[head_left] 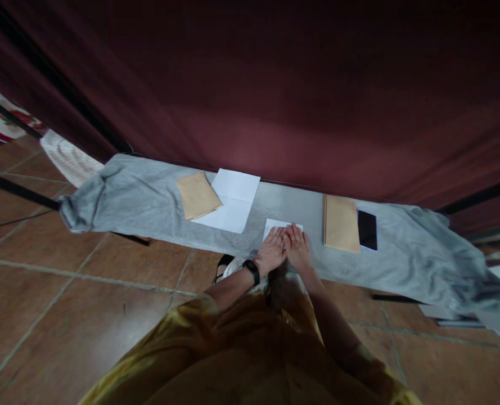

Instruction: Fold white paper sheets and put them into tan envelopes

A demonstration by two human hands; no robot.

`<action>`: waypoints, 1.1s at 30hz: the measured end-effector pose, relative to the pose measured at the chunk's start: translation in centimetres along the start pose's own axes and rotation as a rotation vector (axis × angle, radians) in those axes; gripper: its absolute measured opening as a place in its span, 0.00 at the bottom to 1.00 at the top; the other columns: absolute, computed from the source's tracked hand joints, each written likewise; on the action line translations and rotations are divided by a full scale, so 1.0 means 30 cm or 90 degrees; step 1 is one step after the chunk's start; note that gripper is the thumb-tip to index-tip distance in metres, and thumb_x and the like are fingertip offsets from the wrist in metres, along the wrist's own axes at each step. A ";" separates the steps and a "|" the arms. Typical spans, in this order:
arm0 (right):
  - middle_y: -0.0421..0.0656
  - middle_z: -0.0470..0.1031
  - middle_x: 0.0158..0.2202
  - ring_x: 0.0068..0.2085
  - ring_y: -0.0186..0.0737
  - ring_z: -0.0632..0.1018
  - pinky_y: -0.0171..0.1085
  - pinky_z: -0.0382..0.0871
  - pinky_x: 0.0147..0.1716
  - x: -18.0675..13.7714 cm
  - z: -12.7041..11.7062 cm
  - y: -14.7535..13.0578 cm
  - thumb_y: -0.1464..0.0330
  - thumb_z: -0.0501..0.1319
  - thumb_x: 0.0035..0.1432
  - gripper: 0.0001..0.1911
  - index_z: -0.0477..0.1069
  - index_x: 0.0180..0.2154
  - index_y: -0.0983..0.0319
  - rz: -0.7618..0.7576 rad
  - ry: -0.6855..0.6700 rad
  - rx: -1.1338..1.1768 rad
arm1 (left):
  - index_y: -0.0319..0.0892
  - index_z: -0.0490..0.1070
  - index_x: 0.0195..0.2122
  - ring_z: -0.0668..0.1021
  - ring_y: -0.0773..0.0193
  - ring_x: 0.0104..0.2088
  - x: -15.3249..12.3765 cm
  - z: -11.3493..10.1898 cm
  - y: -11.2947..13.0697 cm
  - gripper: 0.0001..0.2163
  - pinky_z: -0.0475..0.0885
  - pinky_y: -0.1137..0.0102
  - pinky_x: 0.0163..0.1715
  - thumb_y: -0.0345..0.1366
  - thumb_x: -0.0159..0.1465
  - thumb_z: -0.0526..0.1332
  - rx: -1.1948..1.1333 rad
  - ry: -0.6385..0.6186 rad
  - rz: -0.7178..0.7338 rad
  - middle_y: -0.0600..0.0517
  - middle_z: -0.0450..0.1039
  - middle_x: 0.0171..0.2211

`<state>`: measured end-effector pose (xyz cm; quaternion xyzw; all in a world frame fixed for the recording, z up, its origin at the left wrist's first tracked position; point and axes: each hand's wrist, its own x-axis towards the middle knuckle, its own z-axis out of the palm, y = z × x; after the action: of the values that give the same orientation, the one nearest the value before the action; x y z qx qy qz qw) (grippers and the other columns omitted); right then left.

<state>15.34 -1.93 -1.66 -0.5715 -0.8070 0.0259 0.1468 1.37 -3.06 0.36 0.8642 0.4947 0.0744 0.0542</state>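
Both of my hands lie side by side on a small folded sheet of white paper [274, 223] near the front of the cloth-covered table. My left hand [271, 251], with a dark band on its wrist, presses flat with the fingers stretched forward. Close against it, my right hand [297, 247] also rests flat, fingers extended over the paper. The hands cover most of the sheet. To their left is a larger creased white sheet [235, 199], partly under a brown envelope [199, 195]. A stack of brown envelopes [341, 224] sits to their right.
A dark-screened phone [367, 230] lies beside the right stack. The grey cloth [135, 194] on the narrow table is wrinkled at both ends. Behind it hangs a dark red curtain [250, 101]. Black metal bars [19, 190] stand at the sides, above a tiled floor [106, 315].
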 end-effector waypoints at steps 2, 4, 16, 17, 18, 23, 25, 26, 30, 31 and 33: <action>0.53 0.58 0.71 0.72 0.49 0.57 0.55 0.48 0.69 -0.004 -0.002 0.003 0.69 0.42 0.73 0.26 0.62 0.67 0.66 0.003 -0.006 -0.006 | 0.27 0.56 0.69 0.53 0.52 0.73 -0.002 0.000 0.002 0.28 0.43 0.52 0.72 0.38 0.71 0.48 -0.010 0.003 0.005 0.34 0.54 0.71; 0.54 0.58 0.71 0.72 0.50 0.56 0.55 0.48 0.69 -0.004 -0.006 0.004 0.68 0.42 0.73 0.27 0.62 0.67 0.67 0.010 -0.011 -0.011 | 0.28 0.56 0.69 0.53 0.52 0.73 -0.003 -0.003 0.004 0.28 0.43 0.51 0.72 0.38 0.71 0.47 -0.011 0.002 0.003 0.35 0.56 0.70; 0.52 0.54 0.72 0.72 0.49 0.55 0.54 0.47 0.69 0.003 -0.030 -0.022 0.66 0.41 0.74 0.28 0.58 0.69 0.66 0.052 -0.048 -0.049 | 0.31 0.57 0.68 0.57 0.53 0.71 -0.024 -0.013 -0.013 0.26 0.51 0.50 0.70 0.37 0.72 0.48 0.032 0.028 0.027 0.37 0.58 0.69; 0.53 0.53 0.72 0.72 0.49 0.55 0.54 0.47 0.69 0.003 -0.029 -0.023 0.66 0.41 0.74 0.28 0.57 0.69 0.67 0.054 -0.050 -0.056 | 0.32 0.58 0.68 0.57 0.54 0.72 -0.029 -0.015 -0.018 0.25 0.50 0.51 0.70 0.37 0.72 0.48 0.021 0.035 0.032 0.38 0.57 0.70; 0.53 0.53 0.72 0.72 0.49 0.54 0.54 0.47 0.69 0.003 -0.028 -0.024 0.66 0.42 0.73 0.28 0.56 0.69 0.67 0.055 -0.051 -0.064 | 0.33 0.58 0.68 0.56 0.55 0.72 -0.034 -0.017 -0.023 0.25 0.49 0.52 0.71 0.38 0.72 0.47 0.011 0.042 0.035 0.39 0.56 0.70; 0.52 0.52 0.73 0.73 0.50 0.54 0.55 0.46 0.69 0.003 -0.015 -0.026 0.66 0.45 0.73 0.28 0.55 0.70 0.64 0.053 -0.058 -0.080 | 0.34 0.57 0.69 0.55 0.59 0.72 -0.030 -0.007 -0.047 0.25 0.47 0.57 0.72 0.36 0.73 0.45 -0.023 0.055 -0.020 0.42 0.55 0.71; 0.51 0.52 0.73 0.72 0.50 0.55 0.55 0.47 0.69 0.006 -0.010 -0.029 0.64 0.45 0.73 0.28 0.55 0.70 0.65 0.077 -0.050 -0.078 | 0.34 0.56 0.70 0.55 0.59 0.72 -0.016 0.000 -0.061 0.25 0.48 0.58 0.72 0.36 0.73 0.44 -0.034 0.059 -0.065 0.43 0.55 0.71; 0.52 0.52 0.73 0.72 0.51 0.55 0.54 0.47 0.69 0.008 -0.009 -0.031 0.63 0.44 0.73 0.28 0.55 0.70 0.65 0.087 -0.047 -0.075 | 0.34 0.55 0.70 0.54 0.58 0.72 -0.007 0.003 -0.068 0.26 0.48 0.57 0.72 0.37 0.73 0.43 -0.037 0.062 -0.086 0.43 0.55 0.71; 0.53 0.53 0.73 0.72 0.51 0.56 0.54 0.48 0.68 0.012 -0.013 -0.037 0.62 0.45 0.73 0.29 0.55 0.70 0.66 0.092 -0.040 -0.067 | 0.35 0.52 0.71 0.53 0.56 0.73 0.028 0.009 -0.094 0.27 0.48 0.55 0.72 0.40 0.74 0.43 -0.036 0.061 -0.149 0.42 0.54 0.72; 0.53 0.54 0.72 0.71 0.52 0.57 0.55 0.48 0.68 0.011 -0.015 -0.038 0.62 0.45 0.73 0.29 0.55 0.70 0.66 0.091 -0.033 -0.067 | 0.35 0.52 0.72 0.52 0.55 0.73 0.034 0.010 -0.098 0.27 0.47 0.55 0.72 0.41 0.74 0.44 -0.033 0.057 -0.158 0.42 0.53 0.72; 0.54 0.54 0.72 0.71 0.53 0.58 0.55 0.48 0.68 0.008 -0.017 -0.039 0.62 0.45 0.73 0.29 0.55 0.70 0.66 0.087 -0.015 -0.070 | 0.34 0.52 0.71 0.51 0.54 0.73 0.040 0.011 -0.101 0.28 0.47 0.55 0.72 0.43 0.74 0.43 -0.025 0.048 -0.170 0.42 0.51 0.72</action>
<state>14.31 -2.17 -0.88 -0.6322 -0.7678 -0.0016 0.1038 -0.54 -0.49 -0.38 0.7860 0.6055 0.1086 0.0620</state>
